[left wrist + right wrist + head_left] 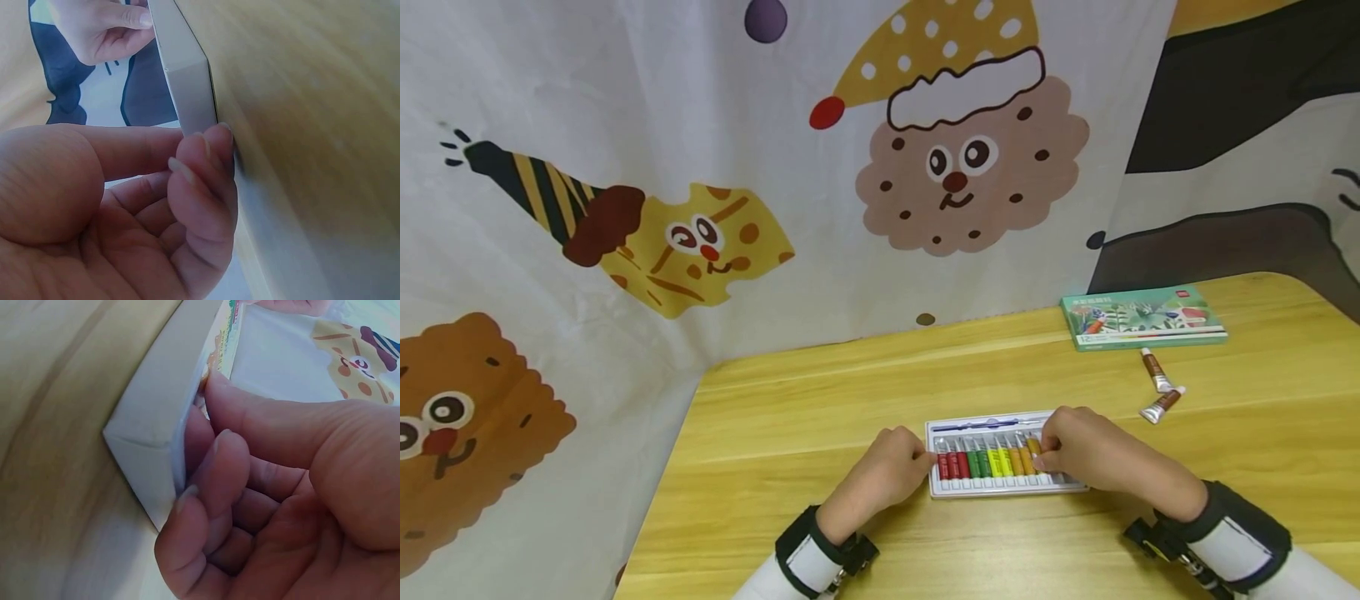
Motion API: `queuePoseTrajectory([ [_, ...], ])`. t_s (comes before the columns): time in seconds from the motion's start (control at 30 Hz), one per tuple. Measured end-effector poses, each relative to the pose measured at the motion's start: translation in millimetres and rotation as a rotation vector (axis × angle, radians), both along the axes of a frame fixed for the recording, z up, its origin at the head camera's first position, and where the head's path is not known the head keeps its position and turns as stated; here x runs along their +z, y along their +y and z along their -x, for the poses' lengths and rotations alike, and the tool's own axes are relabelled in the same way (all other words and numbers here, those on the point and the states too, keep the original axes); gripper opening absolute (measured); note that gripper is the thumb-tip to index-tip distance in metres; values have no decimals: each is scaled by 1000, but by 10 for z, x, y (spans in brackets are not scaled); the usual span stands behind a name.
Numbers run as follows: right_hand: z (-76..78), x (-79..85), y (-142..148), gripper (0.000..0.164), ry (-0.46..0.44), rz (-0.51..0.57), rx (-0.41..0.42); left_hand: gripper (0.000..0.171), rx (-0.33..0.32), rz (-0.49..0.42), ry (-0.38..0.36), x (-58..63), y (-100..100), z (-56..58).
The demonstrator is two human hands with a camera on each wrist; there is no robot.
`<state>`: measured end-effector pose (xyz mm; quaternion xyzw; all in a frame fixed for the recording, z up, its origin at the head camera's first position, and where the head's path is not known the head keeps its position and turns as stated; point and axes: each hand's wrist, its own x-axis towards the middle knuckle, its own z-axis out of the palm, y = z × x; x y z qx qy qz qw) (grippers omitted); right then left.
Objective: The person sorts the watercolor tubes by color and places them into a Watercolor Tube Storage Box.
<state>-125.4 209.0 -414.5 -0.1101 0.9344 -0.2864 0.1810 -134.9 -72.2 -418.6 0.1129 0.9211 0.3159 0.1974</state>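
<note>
A white tray of paint tubes lies on the wooden table, its tubes running from red through green and yellow to orange. A thin blue paintbrush lies along its far side. My left hand holds the tray's left edge, thumb on top; in the left wrist view its other fingers curl beside the tray wall. Over the right end, my right hand pinches an ochre paint tube at the end of the row. Its fingers hide most of that end. The right wrist view shows little of this tube.
A green paint box lies at the back right of the table. Two brown paint tubes, one farther back and one nearer, lie in front of it. A cartoon-printed cloth hangs behind the table.
</note>
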Motion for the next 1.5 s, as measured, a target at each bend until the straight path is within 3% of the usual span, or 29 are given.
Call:
queuePoseTrajectory([
  [0.33, 43, 60, 15, 14, 51, 38, 22, 44, -1, -3, 5, 12, -9, -14],
  [0.5, 110, 121, 178, 9, 165, 27, 6, 42, 6, -6, -4, 16, -11, -20],
  [0.7, 268, 171, 560, 28, 286, -25, -102, 42, 5, -6, -4, 14, -12, -17],
  [0.9, 411, 168, 1039, 38, 257, -110, -190, 44, 1, -12, -3, 4, -13, -12],
  [1.07, 467, 109, 1402, 12, 265, -164, -83, 44, 0, -13, -5, 6, -15, -15],
  [1.17, 462, 71, 1481, 18, 298, -184, -15, 43, 1, -13, -5, 13, -16, -17],
  [1.5, 475, -53, 1460, 29, 201, -191, 112, 45, -12, -19, 6, 20, -13, -18],
])
